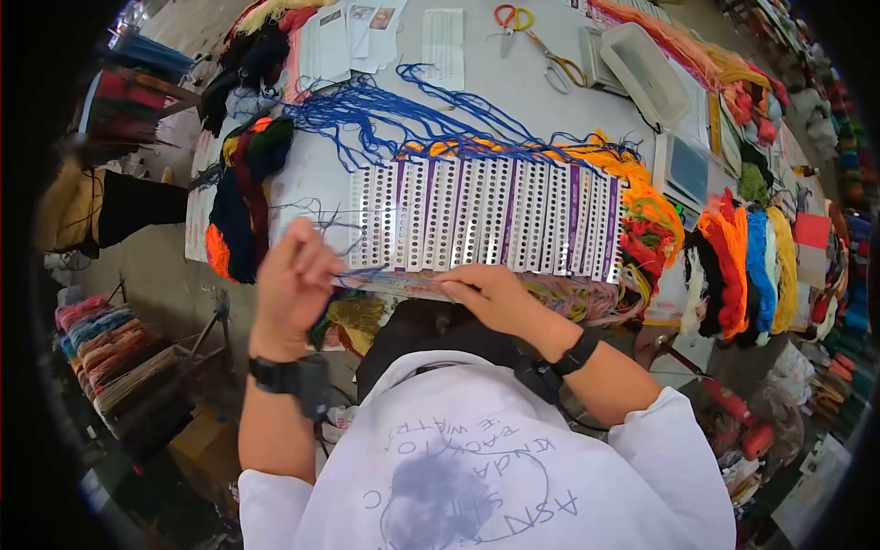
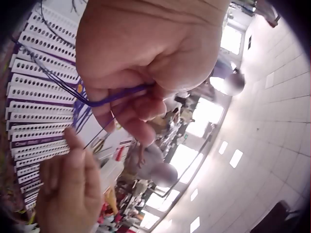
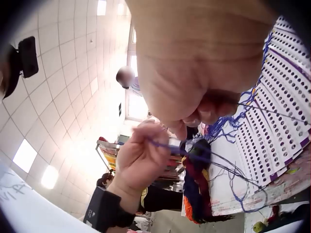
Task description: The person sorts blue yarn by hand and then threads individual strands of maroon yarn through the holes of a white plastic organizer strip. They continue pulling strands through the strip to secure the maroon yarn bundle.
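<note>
Blue thread (image 2: pixel 104 101) runs across the palm and between the curled fingers of my left hand (image 1: pixel 298 280), which is raised at the left of the punched cards' front edge. In the right wrist view the same blue thread (image 3: pixel 194 158) trails from that hand in loose loops. My right hand (image 1: pixel 495 295) is at the front edge of the white and purple punched cards (image 1: pixel 486 215), thumb and forefinger pinched together. A thin dark strand (image 2: pixel 99 132) stretches between the two hands in the left wrist view. Whether it is thread or a needle, I cannot tell.
Blue strands (image 1: pixel 367 115) and orange yarn (image 1: pixel 646 179) lie along the cards' back and right. Scissors (image 1: pixel 557 71), papers (image 1: pixel 335 41) and a clear plastic box (image 1: pixel 646 73) are farther back. Dark yarn bundles (image 1: pixel 240 206) hang over the table's left edge.
</note>
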The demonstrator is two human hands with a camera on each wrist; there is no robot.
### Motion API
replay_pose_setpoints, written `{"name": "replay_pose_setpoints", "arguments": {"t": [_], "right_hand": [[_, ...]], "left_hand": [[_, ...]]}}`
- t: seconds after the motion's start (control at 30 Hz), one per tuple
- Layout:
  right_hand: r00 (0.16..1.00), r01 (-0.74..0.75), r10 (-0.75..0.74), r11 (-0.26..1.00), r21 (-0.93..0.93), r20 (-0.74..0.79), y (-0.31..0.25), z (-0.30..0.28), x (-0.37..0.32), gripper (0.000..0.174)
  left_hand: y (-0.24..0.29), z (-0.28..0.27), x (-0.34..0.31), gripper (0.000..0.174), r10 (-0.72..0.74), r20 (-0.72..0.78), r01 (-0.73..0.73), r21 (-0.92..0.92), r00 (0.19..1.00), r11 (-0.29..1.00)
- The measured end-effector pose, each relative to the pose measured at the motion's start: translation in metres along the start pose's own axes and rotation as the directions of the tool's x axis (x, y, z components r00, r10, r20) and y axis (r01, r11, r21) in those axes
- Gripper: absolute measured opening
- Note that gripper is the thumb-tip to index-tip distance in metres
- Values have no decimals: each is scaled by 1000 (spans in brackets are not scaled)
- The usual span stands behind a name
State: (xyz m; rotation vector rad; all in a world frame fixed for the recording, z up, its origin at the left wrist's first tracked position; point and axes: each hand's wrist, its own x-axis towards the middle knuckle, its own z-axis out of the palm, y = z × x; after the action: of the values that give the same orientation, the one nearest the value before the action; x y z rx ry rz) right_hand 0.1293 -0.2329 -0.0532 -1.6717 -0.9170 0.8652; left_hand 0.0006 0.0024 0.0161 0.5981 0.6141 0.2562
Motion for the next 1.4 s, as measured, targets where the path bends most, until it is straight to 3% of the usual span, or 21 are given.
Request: {"name": "replay_pose_setpoints", "arguments": {"t": [0.07, 0.17, 0.23, 0.37, 0.43, 0.5, 0.53, 0.57, 0.6, 0.67, 0.7, 0.77, 0.83, 0.87, 0.93, 0.97, 1.03, 1.13, 1.27, 1.33, 1.4], "right_hand": [[989, -133, 134, 991, -17, 66, 17, -21, -10, 19], [989, -137, 142, 984, -111, 40, 53, -58, -36, 18], [890, -450, 448, 893, 0, 81, 67, -76, -61, 18], [866, -483, 486, 874, -52, 119, 103, -104, -108, 19], [879, -430, 469, 856, -287, 82, 145, -116, -144, 20], [769, -613, 638, 748, -253, 23, 158, -137, -169, 21], [829, -550, 557, 792, -264, -53, 205, -146, -201, 23], [727, -632, 676, 585, -508, -124, 187, -156, -207, 26], [624, -453, 781, 367, -813, 5, 196, -162, -218, 26], [544, -482, 814, 104, -870, -204, 175, -153, -210, 24], [570, -462, 802, 135, -877, -177, 163, -147, -185, 24], [844, -284, 521, 634, -719, 127, 128, -127, -121, 23], [919, -340, 389, 868, -362, 70, 73, -93, -54, 24], [992, -124, 130, 963, -237, 6, 51, -76, -28, 25], [999, 51, -52, 995, -86, -9, -12, -51, 18, 26], [989, 144, -144, 989, -17, 12, -37, -40, 34, 26], [949, 310, -312, 950, 37, 54, -78, -21, 56, 31], [887, 450, -452, 892, 42, 95, -100, 3, 73, 36], [786, 583, -595, 804, 120, 167, -102, 19, 83, 29], [794, 564, -578, 816, 127, 190, -105, 20, 81, 19], [918, 256, -310, 940, 227, 246, -106, 16, 79, 16]], "left_hand": [[33, -17, -4, 16, 85, 35, -84, -36, 996, 996], [68, -27, -12, 14, 172, -33, -173, -20, 985, 985], [89, -32, -24, 17, 205, -15, -204, 30, 979, 979], [108, -25, -42, 18, 192, -17, -190, 101, 981, 977], [116, -22, -48, 18, 210, -22, -205, 146, 977, 968], [125, -32, -50, 22, 242, 5, -240, 166, 970, 957], [126, -33, -51, 22, 242, 6, -239, 165, 970, 957], [127, -35, -52, 24, 233, -36, -225, 155, 972, 962], [129, -35, -56, 26, 229, -83, -215, 150, 970, 965], [117, -27, -58, 28, 173, -131, -143, 210, 976, 967], [105, -13, -59, 29, 133, -124, -103, 226, 983, 969], [86, -7, -58, 34, 23, 38, -31, 220, 999, 975], [64, 12, -57, 41, -43, -20, 46, 185, 999, 982], [57, 15, -57, 41, -33, -22, 37, 188, 999, 982], [43, 21, -57, 49, -134, 125, 98, 256, 983, 962], [38, 24, -58, 49, -129, 125, 93, 255, 984, 962], [33, 31, -63, 58, -265, 237, 234, 153, 935, 960], [25, 38, -69, 63, -309, 341, 300, 80, 888, 951], [17, 49, -83, 68, -314, 336, 295, 107, 888, 949], [13, 45, -87, 68, -283, 345, 272, 81, 895, 959], [13, 43, -92, 69, -251, 358, 247, 58, 899, 967]]}}
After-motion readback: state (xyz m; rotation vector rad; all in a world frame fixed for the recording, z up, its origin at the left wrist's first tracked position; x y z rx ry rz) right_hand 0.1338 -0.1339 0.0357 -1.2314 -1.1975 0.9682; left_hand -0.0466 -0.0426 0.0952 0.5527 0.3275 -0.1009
